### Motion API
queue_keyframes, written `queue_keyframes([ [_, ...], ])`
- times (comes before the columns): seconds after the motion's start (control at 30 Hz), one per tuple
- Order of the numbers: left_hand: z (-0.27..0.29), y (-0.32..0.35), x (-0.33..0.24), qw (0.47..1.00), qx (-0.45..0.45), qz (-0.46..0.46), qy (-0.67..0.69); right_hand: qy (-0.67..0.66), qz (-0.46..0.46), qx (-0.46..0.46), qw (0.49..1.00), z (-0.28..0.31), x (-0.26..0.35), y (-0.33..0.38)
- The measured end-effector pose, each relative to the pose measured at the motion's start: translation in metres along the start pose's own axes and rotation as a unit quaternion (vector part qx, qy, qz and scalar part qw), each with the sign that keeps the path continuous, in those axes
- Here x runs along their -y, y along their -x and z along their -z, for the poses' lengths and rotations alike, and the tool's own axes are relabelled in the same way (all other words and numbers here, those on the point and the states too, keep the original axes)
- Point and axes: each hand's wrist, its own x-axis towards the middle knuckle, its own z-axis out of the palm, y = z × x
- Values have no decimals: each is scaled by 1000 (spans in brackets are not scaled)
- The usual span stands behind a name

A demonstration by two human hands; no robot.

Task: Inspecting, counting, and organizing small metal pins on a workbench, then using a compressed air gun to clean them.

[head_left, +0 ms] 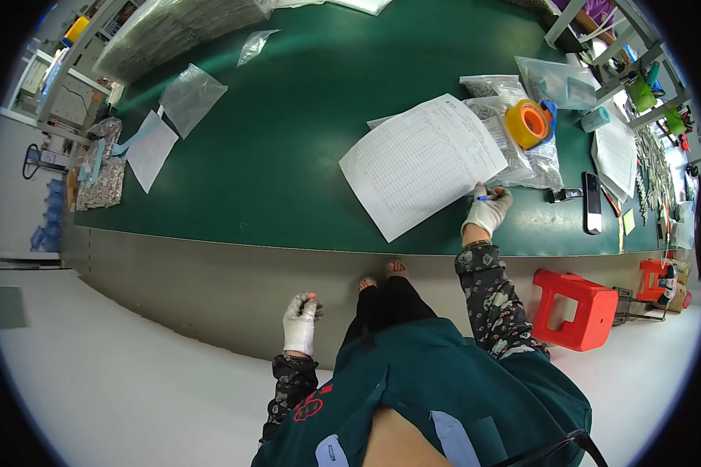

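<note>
My right hand (488, 210), in a white glove, grips a blue pen (487, 198) with its tip at the right edge of a large printed sheet (420, 162) lying on the green table (288, 156). My left hand (301, 319), also gloved, hangs down beside my leg below the table edge, its fingers curled in; whether it holds something small I cannot tell. Clear plastic bags (533, 159) with small parts lie just right of the sheet, under a yellow and orange tape roll (527, 123).
A black phone (592, 202) and a small dark device (565, 194) lie right of my hand. A red plastic stool (574, 307) stands on the floor at right. Empty clear bags (191, 95) and a white paper (152, 149) lie at the table's left.
</note>
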Motion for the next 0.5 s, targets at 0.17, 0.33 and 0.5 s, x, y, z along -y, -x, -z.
queue_keyframes([
  [0.17, 0, -3, -6, 1000, -6, -8, 10, -35, 20, -11, 999, -8, -2, -21],
  [0.33, 11, -10, -6, 999, -29, -23, 19, -18, 102, 40, 994, -19, 20, -6],
  [0.5, 22, -21, -2, 992, -98, -75, 3, -37, 299, 244, 922, -37, 61, 51],
])
